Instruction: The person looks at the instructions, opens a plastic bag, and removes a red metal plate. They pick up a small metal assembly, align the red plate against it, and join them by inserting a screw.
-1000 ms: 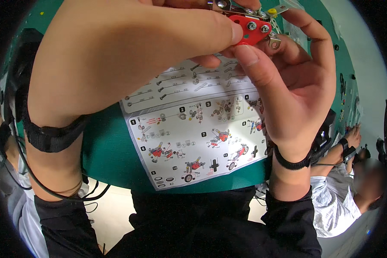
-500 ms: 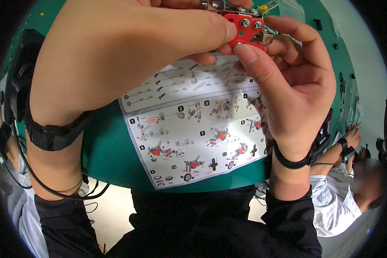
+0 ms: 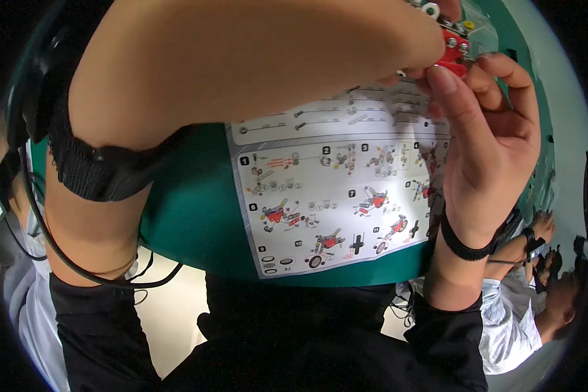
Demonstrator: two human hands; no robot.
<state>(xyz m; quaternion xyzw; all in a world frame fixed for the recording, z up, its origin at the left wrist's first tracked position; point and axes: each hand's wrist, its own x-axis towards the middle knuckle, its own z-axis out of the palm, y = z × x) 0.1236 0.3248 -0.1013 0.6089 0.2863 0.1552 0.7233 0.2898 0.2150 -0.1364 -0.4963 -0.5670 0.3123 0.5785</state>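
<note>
Between both hands, at the upper right above the table, is a small red-and-metal construction model [image 3: 456,52] with bolts, metal strips and a small yellow piece. My left hand [image 3: 346,46] grips its left side, most of the fingers hidden behind the hand and model. My right hand [image 3: 490,124] has its thumb at the lower red part and its index finger bent at the model's right; its other fingers curl behind. Below the hands lies a printed instruction sheet [image 3: 336,183] with assembly drawings, its upper part covered by my left hand and forearm.
The sheet lies on a green table [image 3: 189,202] with a curved near edge. A clear plastic bag [image 3: 485,29] is behind the model. Black cable [image 3: 111,282] runs by my left forearm. Another person [image 3: 513,320] sits at the right.
Both hands and the model have moved right in the picture, farther than the sheet has shifted. My left hand has turned and hides more of the model.
</note>
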